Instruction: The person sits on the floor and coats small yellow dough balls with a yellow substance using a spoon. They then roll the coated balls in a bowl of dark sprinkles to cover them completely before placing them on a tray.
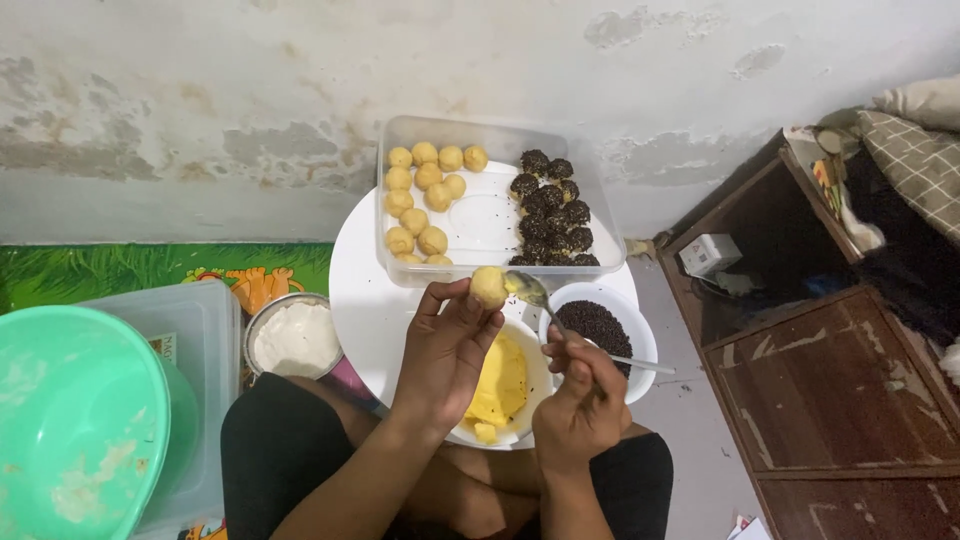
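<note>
Head camera is looking straight down as the left hand [447,345] is pinching a pale dough ball [488,285] at its fingertips, just above the white bowl of yellow dough [503,380]. The right hand [580,400] is gripping a metal spoon [560,320] by the handle, fingers closed round it, the spoon's bowl touching the ball's side.

That ball is looking soft and light, probably a little tacky; a gentle hold with fingertips around its middle seems the safest grip, since squeezing would likely dent it.

Counting now: in the clear rectangular container [497,200], the plain yellow balls [425,200] are numbering about thirteen on the left, and the dark sprinkle-coated balls [553,210] roughly a dozen on the right, though they are crowding together and hard to separate. One small white bowl of dark sprinkles [598,325] is sitting beside the right hand. One metal cup of white cream [295,338] is sitting to the left, near one green basin [80,420]. Everything is resting on a round white tray [355,270].
</note>
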